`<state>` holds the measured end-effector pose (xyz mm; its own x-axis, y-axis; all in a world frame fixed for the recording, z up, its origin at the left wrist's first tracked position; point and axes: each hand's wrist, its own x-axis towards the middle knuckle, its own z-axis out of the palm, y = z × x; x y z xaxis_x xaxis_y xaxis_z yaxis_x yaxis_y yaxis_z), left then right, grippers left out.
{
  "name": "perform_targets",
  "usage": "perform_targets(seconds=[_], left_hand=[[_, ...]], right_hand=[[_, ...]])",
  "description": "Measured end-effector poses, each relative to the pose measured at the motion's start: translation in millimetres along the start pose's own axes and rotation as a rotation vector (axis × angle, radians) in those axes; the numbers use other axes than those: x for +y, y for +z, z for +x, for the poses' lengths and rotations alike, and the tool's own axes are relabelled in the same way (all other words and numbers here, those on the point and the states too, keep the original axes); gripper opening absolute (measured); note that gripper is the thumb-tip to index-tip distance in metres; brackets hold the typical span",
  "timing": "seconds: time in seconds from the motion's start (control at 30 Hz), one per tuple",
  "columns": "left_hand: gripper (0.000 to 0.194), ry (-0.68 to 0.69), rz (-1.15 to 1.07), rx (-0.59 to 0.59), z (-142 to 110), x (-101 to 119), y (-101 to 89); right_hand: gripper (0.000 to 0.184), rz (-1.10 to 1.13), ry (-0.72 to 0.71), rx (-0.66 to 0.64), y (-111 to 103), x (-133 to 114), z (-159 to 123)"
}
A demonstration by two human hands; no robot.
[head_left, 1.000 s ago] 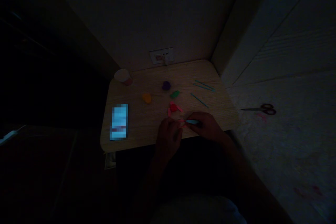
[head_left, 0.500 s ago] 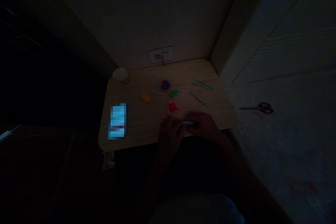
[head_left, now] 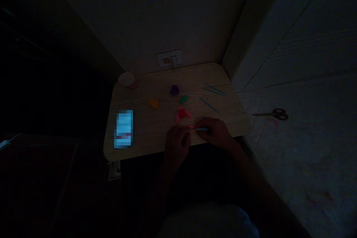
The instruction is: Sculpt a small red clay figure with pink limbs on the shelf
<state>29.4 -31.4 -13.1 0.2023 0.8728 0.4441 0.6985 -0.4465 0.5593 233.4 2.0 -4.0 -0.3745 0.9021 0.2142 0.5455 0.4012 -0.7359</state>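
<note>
In the dim head view my right hand [head_left: 214, 131] is closed around a light blue clay tool [head_left: 202, 129], its tip pointing left. A strip of pink modelling clay [head_left: 191, 126] runs from the tool's tip to my left hand [head_left: 177, 143], whose fingers are closed on its left end. Just beyond my hands lies a red lump of clay [head_left: 182, 113] with pink pieces set around it. Further back are a green clay piece [head_left: 184, 99], a purple lump [head_left: 174, 90] and an orange lump [head_left: 154, 103]. Fine detail is lost in the dark.
Three thin blue sticks, one nearest me [head_left: 209, 105], lie on the right of the wooden table [head_left: 150, 134]. A paper cup [head_left: 127, 80] and a lit phone [head_left: 124, 129] are on the left. Scissors [head_left: 275, 114] lie off to the right, beyond the table edge.
My left hand has drawn slightly left, away from my right hand, and more of the pink strip shows between them. The blue tool is still in my right hand.
</note>
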Motion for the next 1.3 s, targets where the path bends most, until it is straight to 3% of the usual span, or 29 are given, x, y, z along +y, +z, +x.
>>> perform_targets(seconds=[0.2,0.47,0.6,0.97,1.2,1.3], left_hand=[[0.002,-0.032,0.009,-0.031,-4,-2,-9.3],[0.004,-0.041,0.015,-0.055,-3,2,-7.7],[0.022,-0.055,0.006,-0.06,0,9,-7.0],[0.011,0.099,0.043,0.024,6,5,7.4],[0.01,0.111,0.038,0.053,7,7,6.6],[0.007,0.082,0.048,0.096,7,6,6.0]], right_hand=[[0.006,-0.017,-0.01,-0.013,0,0,1],[0.013,-0.038,-0.035,-0.012,0,2,0],[0.023,0.019,-0.056,-0.012,-1,5,-1],[0.034,0.119,0.005,0.027,1,8,1],[0.018,0.202,-0.013,0.002,0,3,1],[0.015,0.21,0.054,0.142,0,4,2]])
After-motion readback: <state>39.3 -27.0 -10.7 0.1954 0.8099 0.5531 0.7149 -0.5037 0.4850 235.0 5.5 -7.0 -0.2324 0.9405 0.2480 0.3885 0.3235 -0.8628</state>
